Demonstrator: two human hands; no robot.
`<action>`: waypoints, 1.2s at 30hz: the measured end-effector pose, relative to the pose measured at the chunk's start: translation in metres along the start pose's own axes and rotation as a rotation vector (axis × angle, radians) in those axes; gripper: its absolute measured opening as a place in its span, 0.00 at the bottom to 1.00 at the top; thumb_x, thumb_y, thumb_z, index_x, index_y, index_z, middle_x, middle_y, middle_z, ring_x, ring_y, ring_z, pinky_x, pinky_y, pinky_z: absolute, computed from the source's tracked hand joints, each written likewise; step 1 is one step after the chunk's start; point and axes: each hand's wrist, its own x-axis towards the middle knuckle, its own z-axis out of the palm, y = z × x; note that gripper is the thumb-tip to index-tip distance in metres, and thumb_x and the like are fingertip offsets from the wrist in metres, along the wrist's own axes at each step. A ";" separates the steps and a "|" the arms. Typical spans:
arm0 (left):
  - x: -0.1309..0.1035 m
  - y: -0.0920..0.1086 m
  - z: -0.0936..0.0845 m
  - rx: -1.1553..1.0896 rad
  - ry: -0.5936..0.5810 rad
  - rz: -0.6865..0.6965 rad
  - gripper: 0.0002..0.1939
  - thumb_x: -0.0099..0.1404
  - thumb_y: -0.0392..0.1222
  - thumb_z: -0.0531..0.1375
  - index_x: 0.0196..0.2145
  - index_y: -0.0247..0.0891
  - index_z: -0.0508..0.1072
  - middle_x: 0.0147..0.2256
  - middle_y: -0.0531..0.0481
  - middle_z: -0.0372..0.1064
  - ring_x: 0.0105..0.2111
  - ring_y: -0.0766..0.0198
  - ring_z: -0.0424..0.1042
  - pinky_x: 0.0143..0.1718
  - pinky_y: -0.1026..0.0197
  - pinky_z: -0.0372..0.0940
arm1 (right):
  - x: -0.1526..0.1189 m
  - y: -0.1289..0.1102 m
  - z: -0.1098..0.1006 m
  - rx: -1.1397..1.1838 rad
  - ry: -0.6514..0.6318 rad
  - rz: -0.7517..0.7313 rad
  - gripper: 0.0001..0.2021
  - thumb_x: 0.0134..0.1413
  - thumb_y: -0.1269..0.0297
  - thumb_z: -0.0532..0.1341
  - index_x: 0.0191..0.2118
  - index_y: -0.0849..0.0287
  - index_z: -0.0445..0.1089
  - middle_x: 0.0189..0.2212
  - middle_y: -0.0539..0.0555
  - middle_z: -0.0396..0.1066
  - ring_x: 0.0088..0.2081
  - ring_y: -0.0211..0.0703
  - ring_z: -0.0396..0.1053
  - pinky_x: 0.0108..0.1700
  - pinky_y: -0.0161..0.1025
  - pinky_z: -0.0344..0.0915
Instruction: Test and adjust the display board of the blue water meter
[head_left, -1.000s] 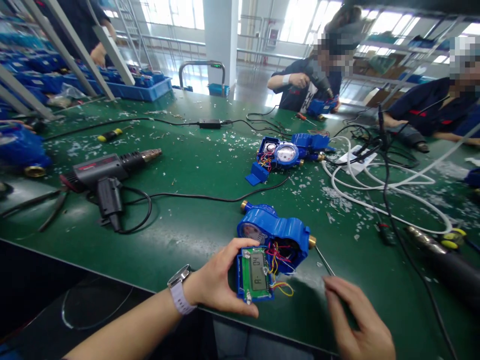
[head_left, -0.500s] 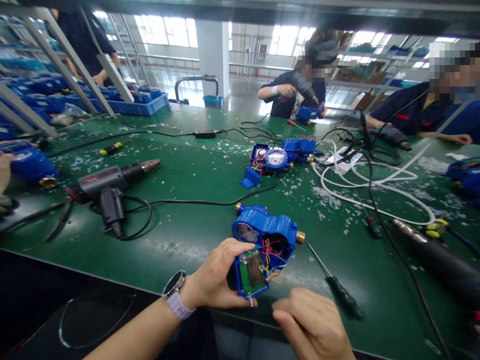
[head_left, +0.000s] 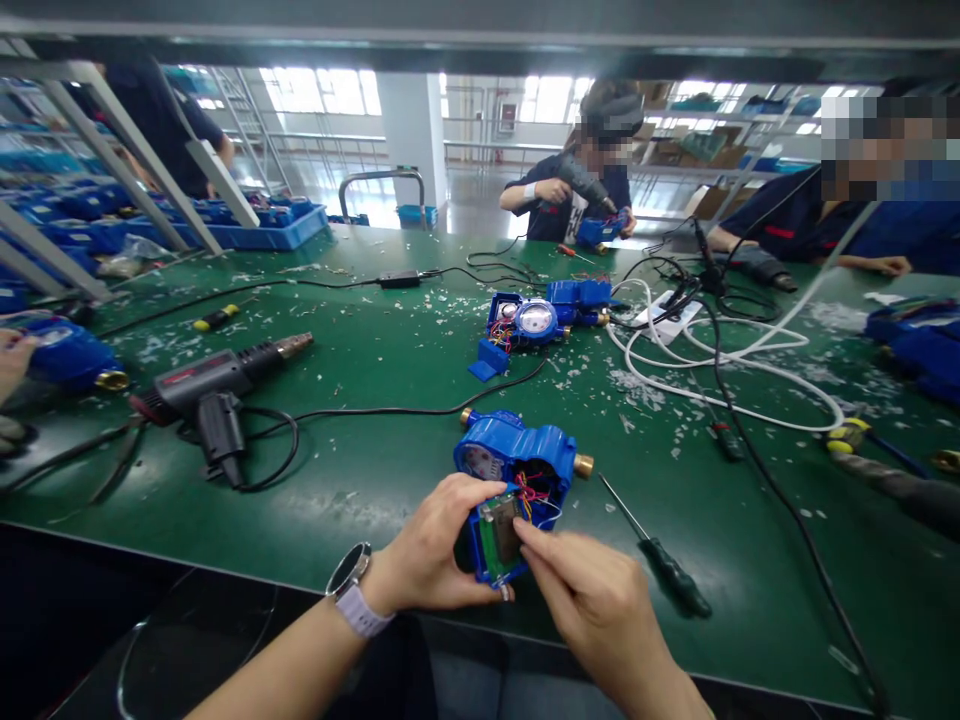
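Observation:
A blue water meter [head_left: 517, 445] with brass ends lies near the front edge of the green bench, its housing open and coloured wires [head_left: 531, 490] showing. My left hand [head_left: 431, 550] grips the blue meter cover [head_left: 480, 560], fingers at its top edge and lower corner. A green circuit board [head_left: 491, 545] with a small grey display sits in that cover. My right hand [head_left: 592, 590] is closed, its fingertips at the right side of the board beside the wires. Whatever lies between those fingertips is hidden. A green-handled screwdriver [head_left: 675, 578] rests to the right.
A heat gun [head_left: 217, 385] lies at left with its cable across the bench. Another opened meter [head_left: 532, 320] is farther back. White tubing [head_left: 750, 400], black cables and plastic scraps spread at right. Co-workers sit opposite, one holding a heat gun [head_left: 589, 180]. A shelf crosses overhead.
My right hand has moved up and left, from beside the cover onto the right side of the circuit board. My left hand keeps its hold. The view has shifted slightly.

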 end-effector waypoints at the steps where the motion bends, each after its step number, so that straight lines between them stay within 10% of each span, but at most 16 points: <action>1: -0.001 0.001 0.001 -0.009 -0.009 -0.015 0.45 0.52 0.59 0.68 0.60 0.40 0.53 0.49 0.38 0.68 0.48 0.47 0.71 0.50 0.46 0.67 | 0.003 0.001 0.000 -0.012 0.019 -0.014 0.11 0.67 0.73 0.52 0.44 0.65 0.73 0.27 0.55 0.73 0.26 0.43 0.72 0.29 0.36 0.68; 7: -0.006 0.004 0.003 -0.153 0.039 -0.229 0.46 0.51 0.62 0.68 0.59 0.41 0.54 0.50 0.40 0.65 0.48 0.49 0.71 0.50 0.48 0.68 | 0.006 -0.005 -0.010 0.162 0.120 0.000 0.08 0.65 0.74 0.53 0.41 0.61 0.68 0.31 0.54 0.74 0.30 0.41 0.73 0.32 0.34 0.66; 12: -0.008 0.004 0.009 -0.248 0.085 -0.330 0.46 0.53 0.63 0.66 0.60 0.41 0.52 0.53 0.39 0.62 0.51 0.48 0.69 0.54 0.47 0.66 | -0.023 -0.007 -0.009 0.326 -0.101 0.225 0.10 0.62 0.69 0.56 0.28 0.57 0.68 0.22 0.48 0.68 0.23 0.39 0.67 0.26 0.33 0.61; 14: -0.010 0.006 0.015 -0.262 0.095 -0.350 0.47 0.53 0.63 0.67 0.61 0.42 0.50 0.54 0.38 0.61 0.52 0.47 0.68 0.54 0.46 0.66 | -0.038 -0.006 0.004 0.422 -0.034 0.364 0.05 0.57 0.67 0.61 0.38 0.58 0.73 0.29 0.52 0.73 0.28 0.42 0.70 0.30 0.34 0.65; 16: -0.011 0.009 0.021 -0.218 0.084 -0.355 0.49 0.53 0.59 0.68 0.62 0.43 0.47 0.56 0.37 0.59 0.54 0.45 0.67 0.55 0.43 0.65 | -0.049 -0.007 0.022 0.553 0.089 0.509 0.22 0.53 0.65 0.64 0.55 0.61 0.68 0.41 0.57 0.75 0.36 0.47 0.73 0.38 0.38 0.69; 22: -0.012 0.023 0.023 0.014 -0.151 -0.123 0.48 0.59 0.36 0.61 0.67 0.43 0.35 0.62 0.35 0.53 0.62 0.43 0.56 0.60 0.39 0.59 | -0.043 -0.016 0.054 1.097 0.338 0.838 0.45 0.45 0.67 0.68 0.67 0.58 0.46 0.61 0.61 0.59 0.54 0.53 0.66 0.49 0.40 0.68; 29: 0.012 0.024 -0.003 0.098 -0.398 0.045 0.42 0.59 0.27 0.53 0.67 0.45 0.42 0.62 0.44 0.59 0.64 0.53 0.54 0.65 0.40 0.50 | -0.027 -0.001 0.035 1.104 0.468 0.880 0.40 0.43 0.63 0.71 0.63 0.56 0.54 0.54 0.60 0.67 0.50 0.53 0.69 0.50 0.44 0.67; 36: 0.057 -0.036 -0.003 -0.037 -0.019 -0.022 0.23 0.66 0.39 0.56 0.59 0.42 0.61 0.58 0.43 0.62 0.61 0.53 0.58 0.64 0.45 0.52 | -0.031 0.024 0.020 1.052 0.403 0.839 0.37 0.43 0.54 0.73 0.57 0.56 0.59 0.47 0.61 0.72 0.44 0.56 0.72 0.48 0.49 0.65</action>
